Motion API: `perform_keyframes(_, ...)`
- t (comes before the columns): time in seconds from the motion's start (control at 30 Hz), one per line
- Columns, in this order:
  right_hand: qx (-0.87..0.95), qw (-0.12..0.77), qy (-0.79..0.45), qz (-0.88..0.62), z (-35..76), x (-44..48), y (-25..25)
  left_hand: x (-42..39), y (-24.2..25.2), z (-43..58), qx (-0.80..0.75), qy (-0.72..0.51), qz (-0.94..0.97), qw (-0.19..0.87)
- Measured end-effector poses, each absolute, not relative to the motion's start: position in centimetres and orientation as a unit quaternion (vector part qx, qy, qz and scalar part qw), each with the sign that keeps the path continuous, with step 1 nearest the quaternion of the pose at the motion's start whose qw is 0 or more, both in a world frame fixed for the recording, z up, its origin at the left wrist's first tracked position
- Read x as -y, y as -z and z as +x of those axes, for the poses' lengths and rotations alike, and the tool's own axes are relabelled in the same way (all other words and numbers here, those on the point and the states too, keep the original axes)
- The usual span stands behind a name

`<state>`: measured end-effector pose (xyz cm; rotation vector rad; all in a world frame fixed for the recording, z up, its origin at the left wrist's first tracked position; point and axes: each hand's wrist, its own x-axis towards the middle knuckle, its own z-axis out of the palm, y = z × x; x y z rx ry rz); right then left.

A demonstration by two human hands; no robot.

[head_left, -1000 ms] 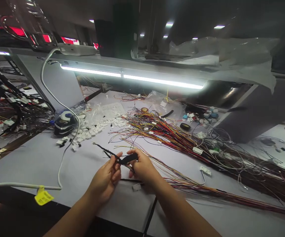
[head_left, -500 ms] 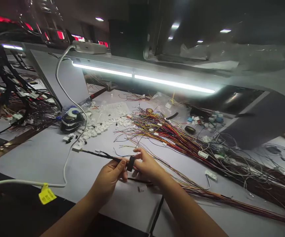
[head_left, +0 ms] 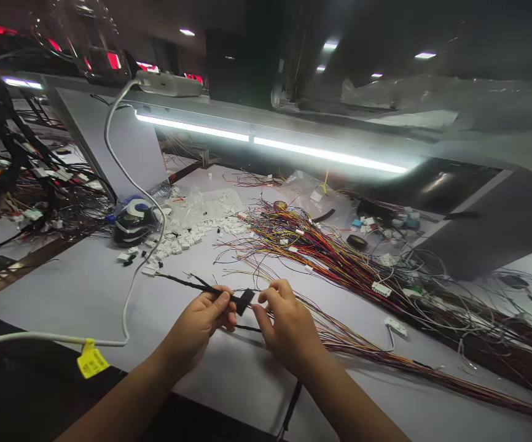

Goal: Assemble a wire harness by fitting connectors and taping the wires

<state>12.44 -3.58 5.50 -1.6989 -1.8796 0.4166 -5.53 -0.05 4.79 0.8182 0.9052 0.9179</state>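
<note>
My left hand is closed in a pinch round a wire harness wrapped in black tape. From the fingers the harness runs left to a white connector, with a short side branch of wires splitting off. A flap of black tape stands out from the harness just right of the left fingertips. Close beside that flap is my right hand, its thumb and index finger curved and apart, with nothing visible between them. Another black-wrapped stretch passes below the hands.
A large bundle of coloured wires spreads across the right of the table. White connectors lie heaped behind the hands, near a tape roll. A white cable with a yellow tag crosses the left side. A lamp hangs above.
My right hand has drawn back to the right, off the black tape, and its fingers have parted. The tape flap now tilts rightward, and the harness with its connector has shifted slightly right.
</note>
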Motion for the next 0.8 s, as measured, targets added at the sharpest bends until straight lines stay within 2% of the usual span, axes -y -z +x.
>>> perform_keyframes(0.13,0.71,0.243,-0.291,-0.594,12.6,3.0,-6.3,-0.2,-4.5,-5.7,-0.415,-0.402,0.417,0.702)
perform_keyframes(0.23,0.703,0.268,-0.352,-0.556,12.8,2.6,-6.5,-0.6,-4.1,-5.7,-0.414,-0.407,0.469,0.666)
perform_keyframes(0.37,0.643,0.313,-0.435,-0.548,13.1,2.3,-6.1,-1.1,-4.1,-5.5,-0.381,-0.429,0.607,0.549)
perform_keyframes(0.47,0.612,0.324,-0.49,-0.53,13.3,2.4,-5.8,-1.7,-4.9,-5.6,-0.313,-0.338,0.727,0.509)
perform_keyframes(0.57,0.625,0.344,-0.466,-0.523,13.2,2.7,-5.6,-2.2,-5.7,-5.8,-0.285,-0.269,0.78,0.487)
perform_keyframes(0.67,0.66,0.366,-0.392,-0.526,13.1,2.9,-5.2,-1.8,-5.6,-5.9,-0.326,-0.288,0.75,0.499)
perform_keyframes(0.8,0.702,0.384,-0.259,-0.541,12.7,2.9,-4.5,0.4,-5.0,-5.3,-0.404,-0.308,0.594,0.624)
